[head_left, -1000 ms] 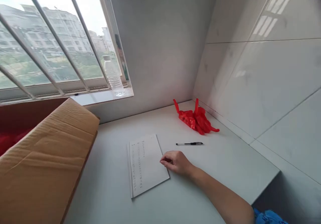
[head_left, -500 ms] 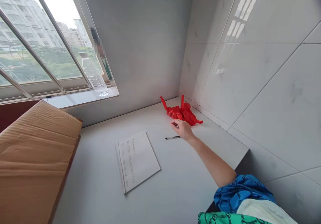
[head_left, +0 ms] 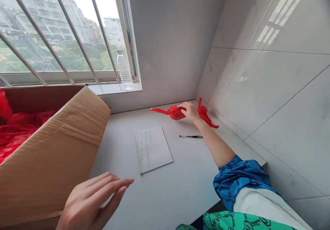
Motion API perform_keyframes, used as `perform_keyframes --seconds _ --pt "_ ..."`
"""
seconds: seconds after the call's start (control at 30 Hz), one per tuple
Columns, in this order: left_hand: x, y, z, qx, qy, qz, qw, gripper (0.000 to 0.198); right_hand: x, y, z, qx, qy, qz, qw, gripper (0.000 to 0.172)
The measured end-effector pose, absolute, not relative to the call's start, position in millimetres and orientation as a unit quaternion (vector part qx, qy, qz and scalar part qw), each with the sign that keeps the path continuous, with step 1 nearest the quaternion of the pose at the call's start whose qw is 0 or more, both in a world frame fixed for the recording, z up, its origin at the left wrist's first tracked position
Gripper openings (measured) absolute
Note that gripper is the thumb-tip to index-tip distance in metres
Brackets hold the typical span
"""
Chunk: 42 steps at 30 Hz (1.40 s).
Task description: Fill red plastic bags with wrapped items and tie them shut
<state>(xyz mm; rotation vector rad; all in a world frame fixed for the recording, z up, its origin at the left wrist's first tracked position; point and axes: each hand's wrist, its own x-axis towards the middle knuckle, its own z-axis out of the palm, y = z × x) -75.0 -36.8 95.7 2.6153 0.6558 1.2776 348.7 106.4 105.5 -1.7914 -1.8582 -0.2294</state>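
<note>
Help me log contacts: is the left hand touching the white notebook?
Apart. In the head view, bare tabletop separates the left hand from the white notebook.

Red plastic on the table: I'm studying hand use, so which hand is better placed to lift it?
Probably the right hand: it is at the red plastic, seemingly touching it. The left hand, empty, is farther off, nearer the box.
</note>
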Motion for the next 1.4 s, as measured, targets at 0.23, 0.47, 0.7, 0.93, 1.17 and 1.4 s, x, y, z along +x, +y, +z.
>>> perform_keyframes --seconds 0.23,0.47,0.7,0.93,1.17,1.4 --pt "-19.0 11.2 101.0 0.779 0.394 0.455 0.177 0.025 250.9 64.1 60.1 -0.501 -0.801 -0.024 0.328 0.027" --pt "8.2 38.3 46.3 0.860 0.420 0.271 0.102 0.016 225.4 19.9 29.9 -0.508 -0.764 0.104 0.384 0.016" --pt "17.1 42.0 35.8 0.862 0.415 0.282 0.075 0.021 224.3 13.3 36.4 -0.481 -0.760 0.182 0.397 0.014" --pt "-33.5 60.2 25.1 0.786 0.515 0.332 0.076 0.019 268.9 13.9 40.5 -0.550 -0.730 0.140 0.381 0.013" --pt "-33.8 40.6 44.5 0.778 0.497 0.382 0.042 0.032 278.5 3.0 46.3 -0.579 -0.727 0.100 0.355 0.024" --pt "17.6 45.9 54.2 0.873 0.390 0.291 -0.013 0.017 240.7 19.9 46.7 -0.596 -0.742 -0.012 0.307 0.024"
